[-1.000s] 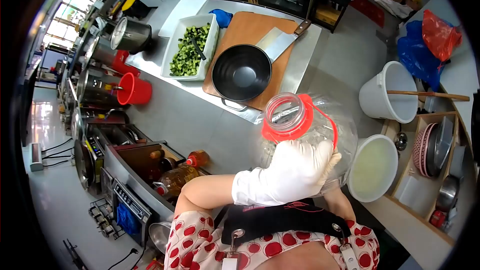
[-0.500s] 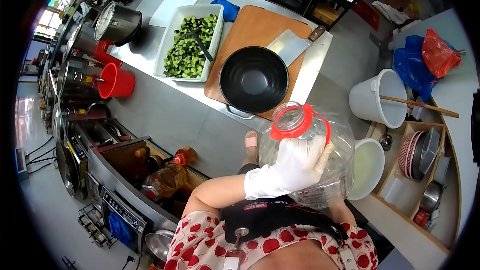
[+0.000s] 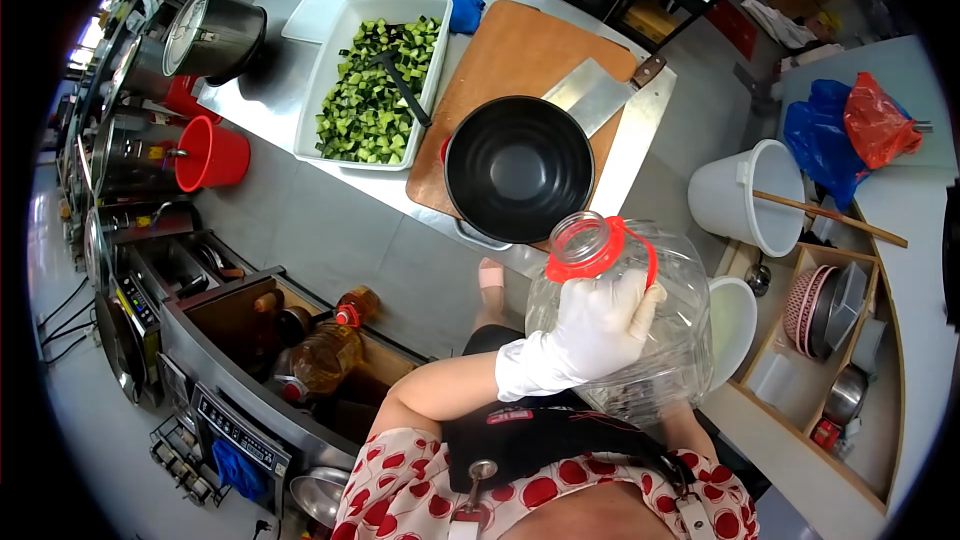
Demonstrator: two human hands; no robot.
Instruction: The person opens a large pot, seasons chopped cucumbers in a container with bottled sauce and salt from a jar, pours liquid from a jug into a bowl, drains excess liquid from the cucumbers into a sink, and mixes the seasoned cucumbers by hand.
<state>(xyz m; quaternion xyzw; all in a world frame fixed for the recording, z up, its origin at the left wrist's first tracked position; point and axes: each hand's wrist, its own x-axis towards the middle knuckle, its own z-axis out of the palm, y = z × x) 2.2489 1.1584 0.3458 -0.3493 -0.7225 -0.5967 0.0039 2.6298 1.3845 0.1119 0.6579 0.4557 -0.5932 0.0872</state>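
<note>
My left hand (image 3: 595, 332), in a white glove, is closed around the red carrying handle of a large clear plastic jug (image 3: 675, 270). The jug looks empty, and its uncapped mouth tilts toward a black bowl (image 3: 518, 168). That bowl rests on a wooden cutting board (image 3: 520, 40), just beyond the jug's neck. Low behind the jug's base is my right hand (image 3: 678, 412); its fingers are mostly hidden, so their grip does not show. A cleaver (image 3: 588, 97) lies on the board beside the bowl.
Left of the board stands a white tub (image 3: 302, 145) of diced cucumber with a black-handled tool. A steel pot (image 3: 215, 35) and a red bucket (image 3: 213, 155) are farther left. Oil bottles (image 3: 325, 355) sit in an open drawer. At right are a white bucket (image 3: 715, 190) and a shelf unit (image 3: 800, 410).
The view has shifted slightly, and the bowl appears larger and nearer the jug's mouth. My left hand keeps its grip on the handle.
</note>
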